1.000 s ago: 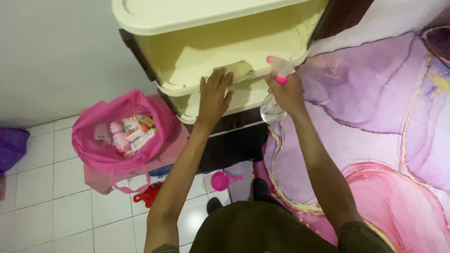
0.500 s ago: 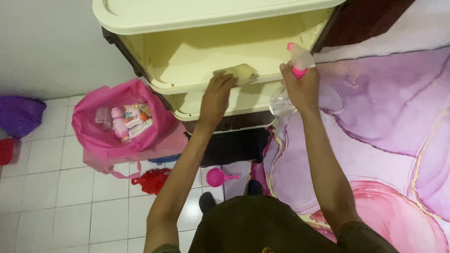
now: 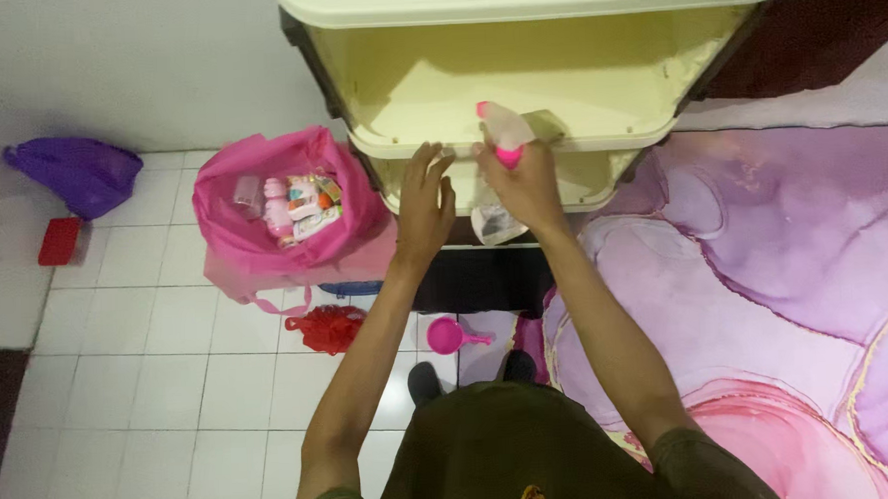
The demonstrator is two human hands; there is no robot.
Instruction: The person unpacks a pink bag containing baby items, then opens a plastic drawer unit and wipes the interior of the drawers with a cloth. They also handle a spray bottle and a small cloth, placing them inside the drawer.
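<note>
1. A cream plastic drawer unit [image 3: 517,90], its drawers pulled out, fills the upper centre of the frame.
2. A pink bag [image 3: 286,221] packed with bottles sits at centre left on white tiles.
3. The right hand [image 3: 525,183] grips a clear spray bottle [image 3: 501,193] with a pink trigger at the drawer's front edge.
4. The left hand [image 3: 425,206], fingers spread and holding nothing, rests against the lower drawer's front.

Counted: one cream plastic drawer unit [image 3: 517,90] with two open drawers, one spray bottle [image 3: 501,179], one cloth [image 3: 546,125]. On the floor: one pink bag [image 3: 267,246], one purple bag [image 3: 77,174], one pink scoop [image 3: 449,335].
</note>
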